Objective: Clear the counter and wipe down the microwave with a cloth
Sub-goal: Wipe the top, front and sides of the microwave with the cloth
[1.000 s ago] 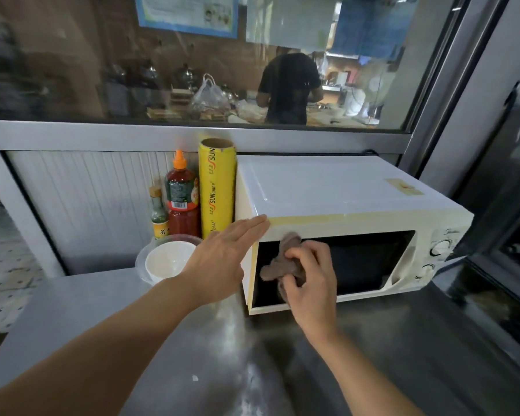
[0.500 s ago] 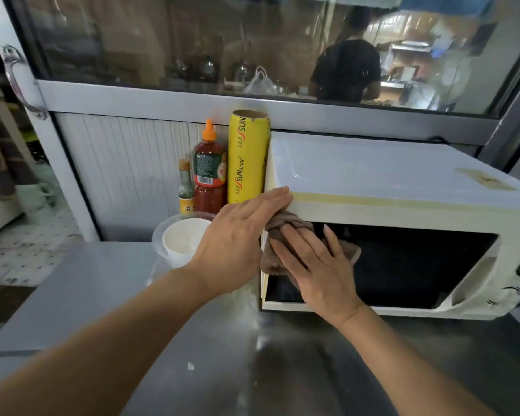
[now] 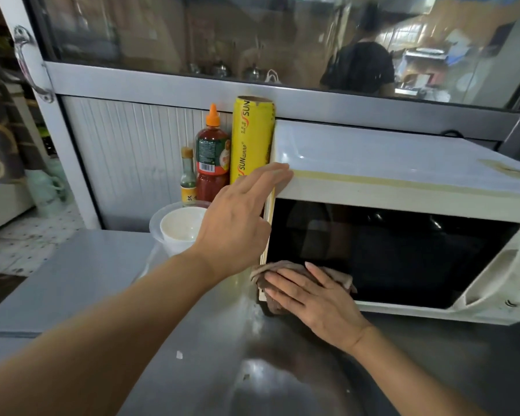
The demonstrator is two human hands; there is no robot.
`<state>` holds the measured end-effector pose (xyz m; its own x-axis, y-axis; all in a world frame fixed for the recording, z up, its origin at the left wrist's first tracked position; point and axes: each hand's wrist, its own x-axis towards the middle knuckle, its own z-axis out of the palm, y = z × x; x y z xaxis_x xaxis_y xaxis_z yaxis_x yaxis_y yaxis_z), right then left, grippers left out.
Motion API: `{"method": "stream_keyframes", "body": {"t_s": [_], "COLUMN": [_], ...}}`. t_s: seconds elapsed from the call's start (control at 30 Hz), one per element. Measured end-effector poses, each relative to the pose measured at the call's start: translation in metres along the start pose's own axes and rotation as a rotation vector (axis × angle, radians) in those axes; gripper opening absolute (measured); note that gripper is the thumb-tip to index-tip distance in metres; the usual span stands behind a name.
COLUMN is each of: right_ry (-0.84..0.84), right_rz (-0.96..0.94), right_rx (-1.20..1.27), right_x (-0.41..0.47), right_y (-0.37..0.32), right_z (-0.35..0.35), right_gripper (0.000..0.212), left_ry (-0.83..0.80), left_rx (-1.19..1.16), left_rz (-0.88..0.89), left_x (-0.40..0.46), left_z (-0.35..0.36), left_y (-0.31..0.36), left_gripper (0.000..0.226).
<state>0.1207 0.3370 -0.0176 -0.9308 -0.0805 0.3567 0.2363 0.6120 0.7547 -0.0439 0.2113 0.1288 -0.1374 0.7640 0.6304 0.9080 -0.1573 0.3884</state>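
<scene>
Microwave [image 3: 403, 187] on your counter [image 3: 72, 280], your left hand [image 3: 237, 223] flat, fingers spread, at its corner, right hand [image 3: 315, 298] pressing cloth [image 3: 339, 276] flat on the door, yellow wrap roll [image 3: 251, 139], sauce bottle [image 3: 212, 157], bowl [image 3: 180, 228] crowding just left.

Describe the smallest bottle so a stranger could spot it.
Start at the microwave. Left of it stands a yellow wrap roll, then a red sauce bottle. The small bottle is leftmost: clear glass, yellow label, shortest of the three.
</scene>
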Motion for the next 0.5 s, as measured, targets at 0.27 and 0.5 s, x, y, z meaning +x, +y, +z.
{"method": "stream_keyframes", "body": {"t_s": [0.27, 0.5], "right_ry": [0.244, 0.034], "right_rz": [0.263, 0.207], "right_rx": [-0.009, 0.069], "right_x": [0.019, -0.026], "right_y": [0.079, 0.02], "right_z": [-0.039, -0.002], "right_gripper": [0.052, 0.062], "left_ry": [-0.001, 0.119], "left_rx": [0.08, 0.192], "left_rz": [0.002, 0.034], "left_x": [-0.001, -0.001], "left_z": [0.002, 0.021], "left_y": [0.003, -0.002], "left_gripper": [0.072, 0.068]}}
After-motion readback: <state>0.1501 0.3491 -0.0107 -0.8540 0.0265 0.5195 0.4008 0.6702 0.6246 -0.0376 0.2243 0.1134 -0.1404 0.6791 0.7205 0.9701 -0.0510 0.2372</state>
